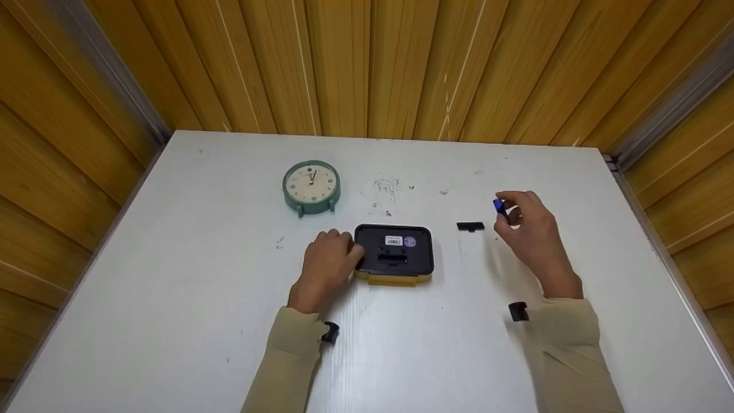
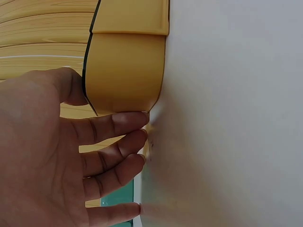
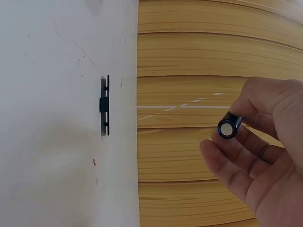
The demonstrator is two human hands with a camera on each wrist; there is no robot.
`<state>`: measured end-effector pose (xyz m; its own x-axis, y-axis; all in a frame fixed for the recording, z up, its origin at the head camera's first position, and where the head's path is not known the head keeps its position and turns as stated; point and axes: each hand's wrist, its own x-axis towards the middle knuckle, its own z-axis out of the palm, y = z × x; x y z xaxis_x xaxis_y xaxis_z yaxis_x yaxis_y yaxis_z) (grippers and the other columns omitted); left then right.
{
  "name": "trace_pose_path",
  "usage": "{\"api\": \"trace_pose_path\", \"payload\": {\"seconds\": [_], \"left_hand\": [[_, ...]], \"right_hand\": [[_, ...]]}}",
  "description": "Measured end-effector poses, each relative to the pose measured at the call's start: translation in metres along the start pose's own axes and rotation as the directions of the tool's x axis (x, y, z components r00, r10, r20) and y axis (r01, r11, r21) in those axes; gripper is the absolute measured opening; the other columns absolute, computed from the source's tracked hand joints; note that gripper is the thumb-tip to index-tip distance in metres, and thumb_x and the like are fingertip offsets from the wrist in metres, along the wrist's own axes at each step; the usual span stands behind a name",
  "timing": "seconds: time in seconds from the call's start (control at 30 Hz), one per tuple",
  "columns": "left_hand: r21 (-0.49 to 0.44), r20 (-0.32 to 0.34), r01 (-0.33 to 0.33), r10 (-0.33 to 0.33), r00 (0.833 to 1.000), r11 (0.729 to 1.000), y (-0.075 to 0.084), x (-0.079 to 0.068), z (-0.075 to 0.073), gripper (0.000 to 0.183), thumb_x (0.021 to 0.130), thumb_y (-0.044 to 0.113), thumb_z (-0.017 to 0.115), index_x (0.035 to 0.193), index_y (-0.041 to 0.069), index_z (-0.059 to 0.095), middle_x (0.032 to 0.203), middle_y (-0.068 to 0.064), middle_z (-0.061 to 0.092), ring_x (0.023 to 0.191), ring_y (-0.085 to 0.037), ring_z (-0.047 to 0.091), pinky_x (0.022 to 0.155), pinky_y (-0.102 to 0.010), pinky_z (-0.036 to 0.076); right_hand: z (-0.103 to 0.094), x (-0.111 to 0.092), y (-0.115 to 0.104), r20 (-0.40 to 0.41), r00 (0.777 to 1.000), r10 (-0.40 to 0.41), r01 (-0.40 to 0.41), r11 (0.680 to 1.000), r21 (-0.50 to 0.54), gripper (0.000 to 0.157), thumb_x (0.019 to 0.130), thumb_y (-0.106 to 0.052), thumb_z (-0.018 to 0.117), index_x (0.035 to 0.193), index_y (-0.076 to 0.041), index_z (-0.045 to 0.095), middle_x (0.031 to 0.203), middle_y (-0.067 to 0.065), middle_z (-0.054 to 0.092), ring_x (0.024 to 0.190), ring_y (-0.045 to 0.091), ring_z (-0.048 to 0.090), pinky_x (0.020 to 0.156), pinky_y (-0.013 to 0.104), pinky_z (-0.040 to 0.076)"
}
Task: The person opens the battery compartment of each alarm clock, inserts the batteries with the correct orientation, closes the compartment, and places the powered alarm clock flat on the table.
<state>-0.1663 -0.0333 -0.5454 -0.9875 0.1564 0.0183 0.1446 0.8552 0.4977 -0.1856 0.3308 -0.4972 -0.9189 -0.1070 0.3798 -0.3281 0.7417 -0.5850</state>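
Note:
A rectangular yellow device with a black back (image 1: 421,252) lies back-up on the white table, its battery slot (image 1: 393,258) uncovered. My left hand (image 1: 330,261) holds it by the left side; in the left wrist view the thumb sits at the black rim and the index finger touches the yellow side (image 2: 125,71). Over the table at the right, my right hand (image 1: 530,229) pinches a blue and black battery (image 1: 499,205) between thumb and fingers. The right wrist view shows the round end of the battery (image 3: 227,129). Between device and right hand lies a small black battery cover (image 1: 470,226).
A green round clock (image 1: 311,183) lies face-up behind the device, to the left. Dark scuffs mark the white table (image 1: 200,258). Yellow wood-look panels (image 1: 395,69) rise behind the table and along both sides.

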Motion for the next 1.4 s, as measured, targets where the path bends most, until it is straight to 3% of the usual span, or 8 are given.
{"api": "trace_pose_path", "payload": {"seconds": [0.63, 1.13, 1.4], "left_hand": [[-0.011, 0.007, -0.015, 0.015, 1.0, 1.0, -0.0025, 0.0002, -0.0003, 0.033, 0.102, 0.032, 0.051, 0.095, 0.005, 0.069, 0.09, -0.009, 0.06, 0.086, -0.03, 0.054, 0.079, -0.047, 0.047], [-0.025, 0.005, 0.007, -0.007, 1.0, 1.0, 0.0006, 0.0005, -0.0006, 0.033, 0.102, 0.031, 0.052, 0.097, 0.005, 0.071, 0.094, -0.009, 0.062, 0.09, -0.029, 0.055, 0.083, -0.048, 0.049], [-0.038, -0.003, 0.001, -0.001, 1.0, 0.999, -0.0011, -0.0009, 0.0003, 0.029, 0.101, 0.029, 0.052, 0.091, 0.006, 0.068, 0.09, -0.007, 0.06, 0.087, -0.028, 0.054, 0.081, -0.047, 0.047]], "right_hand": [[0.0035, -0.0001, -0.0004, -0.044, 0.994, -0.097, 0.096, 0.995, -0.015, 0.045, 0.089, 0.017, 0.067, 0.132, 0.003, 0.069, 0.109, 0.019, 0.061, 0.092, 0.033, 0.069, 0.079, 0.003, 0.039], [0.0044, -0.0003, -0.0052, -0.043, 0.99, -0.137, 0.137, 0.991, -0.006, 0.033, 0.096, 0.013, 0.069, 0.129, 0.006, 0.069, 0.11, 0.019, 0.064, 0.098, 0.031, 0.068, 0.086, 0.005, 0.039], [0.0052, -0.0006, -0.006, -0.061, 0.988, -0.145, 0.145, 0.989, -0.003, 0.034, 0.093, 0.013, 0.071, 0.126, 0.007, 0.069, 0.11, 0.018, 0.063, 0.096, 0.028, 0.068, 0.087, 0.005, 0.04]]}}
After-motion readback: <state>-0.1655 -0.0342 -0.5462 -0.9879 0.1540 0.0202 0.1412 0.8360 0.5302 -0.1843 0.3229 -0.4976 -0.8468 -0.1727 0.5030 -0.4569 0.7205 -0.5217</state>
